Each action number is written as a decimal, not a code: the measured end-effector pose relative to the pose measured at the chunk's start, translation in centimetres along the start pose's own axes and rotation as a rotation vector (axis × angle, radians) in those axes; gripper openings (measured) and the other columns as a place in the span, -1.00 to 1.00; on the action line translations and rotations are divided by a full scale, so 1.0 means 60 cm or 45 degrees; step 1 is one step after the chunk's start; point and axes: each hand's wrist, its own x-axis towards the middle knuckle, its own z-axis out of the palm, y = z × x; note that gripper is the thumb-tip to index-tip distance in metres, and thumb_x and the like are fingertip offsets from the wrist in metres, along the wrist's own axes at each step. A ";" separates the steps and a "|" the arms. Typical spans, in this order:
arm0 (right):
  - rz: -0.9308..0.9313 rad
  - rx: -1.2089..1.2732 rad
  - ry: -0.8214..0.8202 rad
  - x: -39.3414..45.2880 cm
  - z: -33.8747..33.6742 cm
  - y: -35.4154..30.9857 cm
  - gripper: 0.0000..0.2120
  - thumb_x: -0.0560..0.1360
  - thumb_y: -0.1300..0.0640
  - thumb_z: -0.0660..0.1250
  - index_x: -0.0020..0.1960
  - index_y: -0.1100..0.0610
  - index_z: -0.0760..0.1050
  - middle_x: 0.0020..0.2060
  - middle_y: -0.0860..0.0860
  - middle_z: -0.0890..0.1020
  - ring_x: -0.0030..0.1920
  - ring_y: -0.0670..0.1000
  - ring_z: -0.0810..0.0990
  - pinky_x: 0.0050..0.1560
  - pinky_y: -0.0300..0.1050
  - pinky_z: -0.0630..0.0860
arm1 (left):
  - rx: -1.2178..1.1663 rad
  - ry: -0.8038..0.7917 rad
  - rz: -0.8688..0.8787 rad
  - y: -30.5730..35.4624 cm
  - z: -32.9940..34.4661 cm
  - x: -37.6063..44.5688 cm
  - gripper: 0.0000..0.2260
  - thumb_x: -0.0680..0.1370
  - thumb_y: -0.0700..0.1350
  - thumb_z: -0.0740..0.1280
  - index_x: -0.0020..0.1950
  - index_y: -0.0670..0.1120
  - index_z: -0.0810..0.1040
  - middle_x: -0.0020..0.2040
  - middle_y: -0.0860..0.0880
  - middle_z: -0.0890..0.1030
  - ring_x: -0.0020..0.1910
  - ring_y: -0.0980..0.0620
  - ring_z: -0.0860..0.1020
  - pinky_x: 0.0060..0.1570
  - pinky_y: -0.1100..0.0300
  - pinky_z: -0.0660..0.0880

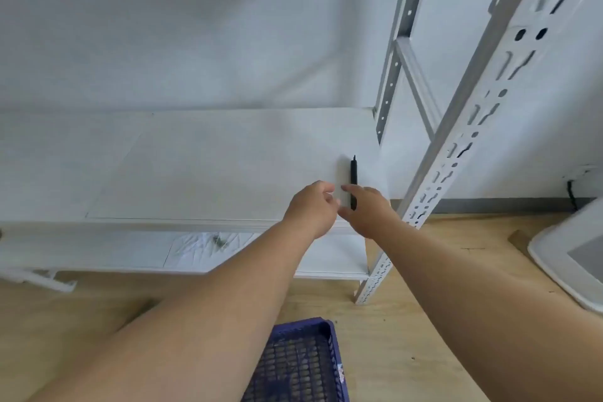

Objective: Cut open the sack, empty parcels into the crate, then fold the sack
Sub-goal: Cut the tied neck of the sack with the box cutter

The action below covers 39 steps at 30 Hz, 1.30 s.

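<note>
A slim black cutter lies on the white middle shelf, near its right end, pointing away from me. My right hand reaches over the shelf edge, its forefinger and thumb spread on either side of the cutter's near end, not clamped on it. Just left of it, my left hand hovers with its fingers curled in and nothing visible in it. A crumpled white sack lies on the lower shelf. The blue mesh crate stands on the floor below my arms; I see no parcels in the part that shows.
The rack's slotted white upright stands right beside my right hand, with a second post behind. A white plastic bin sits on the wooden floor at the right. A white wall backs the shelves.
</note>
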 end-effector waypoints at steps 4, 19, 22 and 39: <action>0.078 -0.193 -0.159 0.042 0.011 0.014 -0.45 0.57 -0.12 0.17 0.52 -0.15 0.12 0.51 0.13 0.15 0.47 0.18 0.22 0.35 0.11 0.36 | 0.090 0.007 -0.011 0.001 0.011 0.018 -0.65 0.62 -0.06 0.20 0.41 -0.01 0.39 0.31 0.02 0.50 0.25 0.00 0.48 0.11 0.21 0.41; -0.323 0.253 0.074 -0.049 0.044 -0.060 -0.71 0.52 0.19 0.28 0.19 -0.08 0.53 0.10 -0.04 0.59 0.02 0.00 0.59 -0.08 -0.19 0.46 | -0.678 0.214 -0.363 -0.062 -0.017 0.002 -0.55 0.56 0.10 0.25 0.41 -0.04 0.41 0.22 -0.02 0.57 0.15 0.00 0.58 0.20 0.00 0.53; -0.426 0.125 0.042 -0.113 0.063 -0.091 -0.72 0.53 0.20 0.27 0.18 -0.07 0.49 0.05 -0.05 0.54 0.04 0.00 0.56 -0.10 -0.13 0.49 | -0.867 0.165 -0.387 -0.090 -0.044 -0.031 -0.51 0.51 0.15 0.32 0.37 -0.06 0.45 0.18 -0.02 0.61 0.09 0.04 0.62 0.06 0.12 0.59; 0.051 1.368 -0.781 -0.393 0.346 -0.351 -0.79 0.65 0.15 0.14 0.12 0.23 0.49 -0.12 0.13 0.64 -0.22 0.00 0.63 -0.19 -0.20 0.60 | -1.106 0.124 -0.282 -0.425 -0.298 -0.371 -0.80 0.65 -0.12 0.18 0.06 -0.07 0.61 0.12 -0.05 0.66 0.13 0.02 0.59 0.26 0.00 0.34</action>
